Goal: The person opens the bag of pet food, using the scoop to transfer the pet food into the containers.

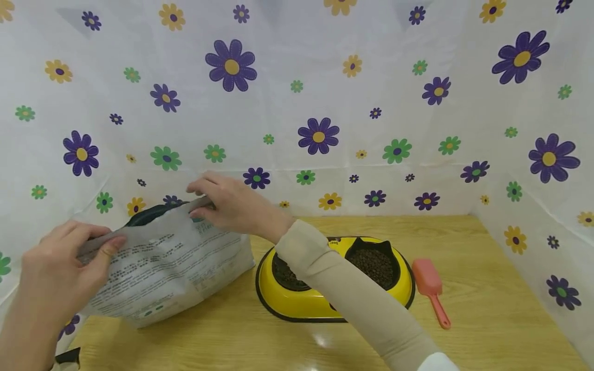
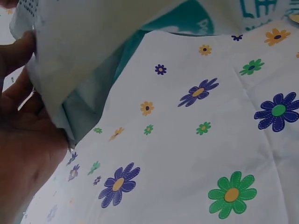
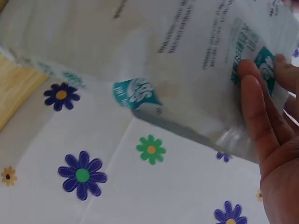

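Observation:
A white pet food bag [image 1: 171,273] with printed text leans on the left part of the table, its top edge partly gaping over a dark inside. My left hand [image 1: 65,263] pinches the left end of that edge, thumb in front. Toward the right end, my right hand [image 1: 232,203] grips the same edge between thumb and fingers. In the left wrist view the bag [image 2: 88,51] hangs past my left hand [image 2: 28,149]. Teal logos mark the bag [image 3: 187,93] in the right wrist view, where my right hand [image 3: 275,140] holds it.
Right of the bag stands a yellow double pet bowl [image 1: 297,306], brown kibble [image 1: 371,265] in its black cat-eared inserts; my right forearm crosses over it. A pink scoop [image 1: 429,281] lies beside the bowl. Flowered white cloth [image 1: 287,103] walls the wooden table [image 1: 482,288].

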Motion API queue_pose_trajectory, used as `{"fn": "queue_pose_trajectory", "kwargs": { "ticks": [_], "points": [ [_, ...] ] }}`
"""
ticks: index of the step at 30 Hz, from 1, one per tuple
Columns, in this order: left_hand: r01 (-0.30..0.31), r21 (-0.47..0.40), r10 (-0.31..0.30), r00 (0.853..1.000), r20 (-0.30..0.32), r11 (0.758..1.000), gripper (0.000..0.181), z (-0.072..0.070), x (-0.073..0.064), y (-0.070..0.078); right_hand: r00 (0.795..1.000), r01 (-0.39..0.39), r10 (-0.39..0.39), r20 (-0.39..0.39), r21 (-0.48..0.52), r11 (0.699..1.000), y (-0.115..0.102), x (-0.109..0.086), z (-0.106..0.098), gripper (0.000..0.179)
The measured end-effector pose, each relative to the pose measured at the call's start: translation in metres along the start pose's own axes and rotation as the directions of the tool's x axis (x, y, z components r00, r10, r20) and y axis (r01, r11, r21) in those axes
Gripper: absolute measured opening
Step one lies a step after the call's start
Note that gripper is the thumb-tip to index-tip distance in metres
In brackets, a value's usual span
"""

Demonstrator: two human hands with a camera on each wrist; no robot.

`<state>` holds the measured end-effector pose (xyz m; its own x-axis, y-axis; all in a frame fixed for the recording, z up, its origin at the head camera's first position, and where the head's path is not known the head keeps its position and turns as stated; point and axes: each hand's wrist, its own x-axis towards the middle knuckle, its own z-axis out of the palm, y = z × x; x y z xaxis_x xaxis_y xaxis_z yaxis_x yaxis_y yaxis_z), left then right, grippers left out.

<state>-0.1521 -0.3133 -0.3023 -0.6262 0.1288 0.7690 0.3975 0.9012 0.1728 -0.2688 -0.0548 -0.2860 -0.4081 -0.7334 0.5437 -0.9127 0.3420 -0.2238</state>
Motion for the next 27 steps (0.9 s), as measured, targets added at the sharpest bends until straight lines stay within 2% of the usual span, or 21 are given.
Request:
{"fn": "queue_pose_trajectory", "kwargs": {
  "ticks": [2, 4, 7, 10, 15, 18, 21, 27],
  "points": [
    [0.022, 0.023, -0.023, 0.999, 0.035, 0.999, 0.031, -0.003, -0.002, 0.006, 1.000, 0.012, -0.012, 0.024, 0.003, 1.000, -0.006, 0.001, 0.000, 0.032],
    [0.022, 0.044, -0.024, 0.998, 0.058, 0.999, 0.042, -0.004, -0.002, 0.012, 0.999, 0.024, -0.024, 0.046, -0.007, 1.000, -0.012, 0.002, 0.000, 0.029],
    [-0.004, 0.043, 0.001, 0.999, 0.054, 0.999, 0.053, -0.002, 0.000, 0.017, 0.999, 0.022, -0.021, 0.048, -0.022, 1.000, -0.018, 0.002, 0.000, 0.021],
    [-0.026, 0.031, 0.025, 0.999, 0.024, 0.999, 0.059, 0.002, 0.001, 0.017, 1.000, 0.023, -0.023, 0.021, -0.031, 0.999, -0.019, 0.000, 0.002, 0.015],
    [-0.059, -0.008, 0.058, 0.997, -0.056, 0.998, 0.083, 0.008, -0.003, 0.012, 0.996, 0.082, -0.083, -0.010, -0.093, 0.992, -0.017, -0.007, 0.009, 0.012],
    [-0.075, -0.032, 0.073, 0.994, -0.078, 0.997, 0.051, 0.010, -0.004, 0.011, 0.994, 0.097, -0.101, -0.035, -0.110, 0.989, -0.015, -0.009, 0.013, 0.010],
    [-0.065, -0.042, 0.063, 0.997, -0.052, 0.997, 0.019, 0.009, -0.004, 0.013, 0.994, 0.085, -0.092, -0.063, -0.110, 0.990, -0.015, -0.009, 0.015, 0.011],
    [-0.077, -0.027, 0.077, 0.997, 0.009, 0.997, 0.034, 0.013, 0.004, 0.025, 0.991, 0.103, -0.114, -0.064, -0.157, 0.982, -0.018, -0.007, 0.015, 0.022]
  ]
}}
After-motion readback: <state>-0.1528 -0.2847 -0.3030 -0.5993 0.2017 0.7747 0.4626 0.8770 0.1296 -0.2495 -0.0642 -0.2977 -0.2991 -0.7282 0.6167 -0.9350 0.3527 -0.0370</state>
